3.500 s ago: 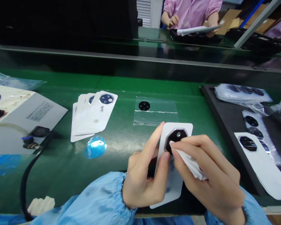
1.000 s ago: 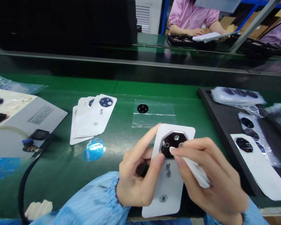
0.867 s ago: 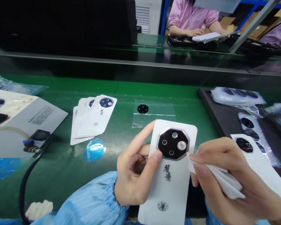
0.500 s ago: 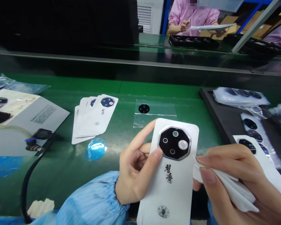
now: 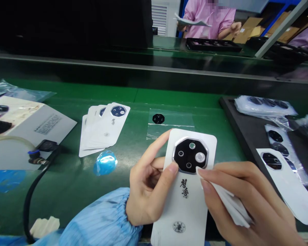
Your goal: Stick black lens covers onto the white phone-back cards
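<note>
My left hand (image 5: pixel 147 191) grips a white phone back cover (image 5: pixel 186 201) by its left edge, thumb on the front, forefinger along the upper side. The cover carries a black octagonal camera plate (image 5: pixel 190 155) with several lens rings and black printed characters below it. My right hand (image 5: pixel 242 200) pinches a folded white wipe (image 5: pixel 231 205); its fingertips and the wipe's tip touch the cover just below the camera plate's lower right corner.
A fanned stack of white covers (image 5: pixel 102 128) and a blue film scrap (image 5: pixel 105 162) lie on the green belt (image 5: pixel 133 150). A clear bag with a black lens piece (image 5: pixel 158 118) is ahead. A black tray (image 5: pixel 240 119) with bagged parts sits right. A black hose (image 5: pixel 32 191) runs left. Another person in pink (image 5: pixel 207 18) works opposite.
My right hand wiped the camera plate, drew off to the right, and has now come back so the wipe's tip touches the cover beneath the plate. My left hand raised and tilted the cover.
</note>
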A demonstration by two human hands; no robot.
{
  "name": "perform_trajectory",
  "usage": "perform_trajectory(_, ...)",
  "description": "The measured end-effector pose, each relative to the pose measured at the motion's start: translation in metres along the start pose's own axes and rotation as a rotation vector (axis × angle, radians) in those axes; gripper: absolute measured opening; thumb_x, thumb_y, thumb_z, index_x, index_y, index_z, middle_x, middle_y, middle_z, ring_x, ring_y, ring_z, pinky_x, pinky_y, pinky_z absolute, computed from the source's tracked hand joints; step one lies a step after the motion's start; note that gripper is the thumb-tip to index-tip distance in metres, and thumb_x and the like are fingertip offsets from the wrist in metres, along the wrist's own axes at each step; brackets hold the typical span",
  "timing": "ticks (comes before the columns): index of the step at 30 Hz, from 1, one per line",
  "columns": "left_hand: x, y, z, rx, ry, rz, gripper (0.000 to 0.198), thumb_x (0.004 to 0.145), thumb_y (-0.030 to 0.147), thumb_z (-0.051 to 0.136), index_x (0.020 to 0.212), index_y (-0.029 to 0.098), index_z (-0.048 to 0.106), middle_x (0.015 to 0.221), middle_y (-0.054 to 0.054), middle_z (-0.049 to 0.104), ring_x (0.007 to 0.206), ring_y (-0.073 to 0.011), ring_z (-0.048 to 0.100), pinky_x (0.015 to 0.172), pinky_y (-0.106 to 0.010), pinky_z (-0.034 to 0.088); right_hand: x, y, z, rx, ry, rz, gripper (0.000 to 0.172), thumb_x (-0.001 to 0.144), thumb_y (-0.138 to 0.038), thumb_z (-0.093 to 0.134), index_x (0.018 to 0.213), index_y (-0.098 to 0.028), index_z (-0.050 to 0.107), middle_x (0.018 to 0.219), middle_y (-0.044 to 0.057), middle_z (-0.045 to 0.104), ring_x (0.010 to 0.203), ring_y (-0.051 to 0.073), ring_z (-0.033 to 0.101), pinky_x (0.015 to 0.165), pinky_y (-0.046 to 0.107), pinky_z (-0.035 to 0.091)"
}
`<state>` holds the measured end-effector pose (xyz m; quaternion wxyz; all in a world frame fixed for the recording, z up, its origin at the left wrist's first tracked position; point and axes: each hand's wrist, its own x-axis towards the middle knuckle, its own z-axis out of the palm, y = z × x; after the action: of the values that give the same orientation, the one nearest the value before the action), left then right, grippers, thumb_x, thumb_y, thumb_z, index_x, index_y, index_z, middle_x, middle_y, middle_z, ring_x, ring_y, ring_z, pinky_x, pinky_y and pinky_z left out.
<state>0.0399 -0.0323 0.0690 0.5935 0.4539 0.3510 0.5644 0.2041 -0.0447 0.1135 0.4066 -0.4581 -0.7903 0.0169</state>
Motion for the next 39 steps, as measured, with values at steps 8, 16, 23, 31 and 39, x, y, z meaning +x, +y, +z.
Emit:
perform_trajectory(8,-0.002,0.0,0.002,0.102,0.028,0.096,0.048,0.093,0.022,0.055,0.139,0.033,0.05,0.055,0.003,0.058,0.039,-0.006,0.039,0.035,-0.016,0.03,-0.009,-0.009,0.017,-0.129,0.056,-0.032,0.02,0.08,0.001,0.061,0.092,-0.013,0.068,0.078,0.002,0.065,0.061,0.011,0.063,0.059,0.026,0.053)
perform_trajectory(16,-0.003,-0.003,0.002,0.17,0.051,0.156,0.049,0.094,0.018,0.054,0.14,0.032,0.048,0.056,0.004,0.061,0.04,-0.0061,0.04,0.036,-0.017,0.03,-0.007,-0.001,0.021,0.005,0.019,-0.029,0.02,0.079,0.003,0.062,0.091,-0.013,0.067,0.081,0.004,0.062,0.065,0.01,0.063,0.057,0.023,0.053)
perform_trajectory(23,-0.003,-0.005,0.0,0.186,0.065,0.174,0.05,0.093,0.017,0.054,0.139,0.032,0.048,0.058,0.005,0.063,0.04,-0.0057,0.039,0.037,-0.017,0.028,-0.011,0.0,0.022,0.097,-0.043,0.013,0.024,0.083,0.001,0.06,0.1,-0.016,0.064,0.087,0.003,0.059,0.071,0.009,0.06,0.059,0.023,0.05)
perform_trajectory(31,-0.004,-0.001,0.001,0.132,0.06,0.102,0.047,0.092,0.02,0.056,0.137,0.035,0.052,0.053,0.005,0.058,0.041,-0.0069,0.039,0.039,-0.018,0.028,-0.008,0.0,0.016,0.202,-0.047,0.066,0.021,0.082,0.0,0.059,0.096,-0.016,0.063,0.085,0.003,0.058,0.072,0.01,0.058,0.059,0.024,0.05)
perform_trajectory(39,-0.005,0.007,0.003,-0.067,0.06,-0.069,0.047,0.091,0.024,0.058,0.136,0.035,0.052,0.057,0.002,0.063,0.04,-0.0069,0.044,0.037,-0.016,0.03,-0.011,0.003,0.007,0.528,0.037,0.216,0.025,0.082,-0.003,0.06,0.097,-0.022,0.067,0.082,0.003,0.056,0.065,0.013,0.059,0.047,0.025,0.051)
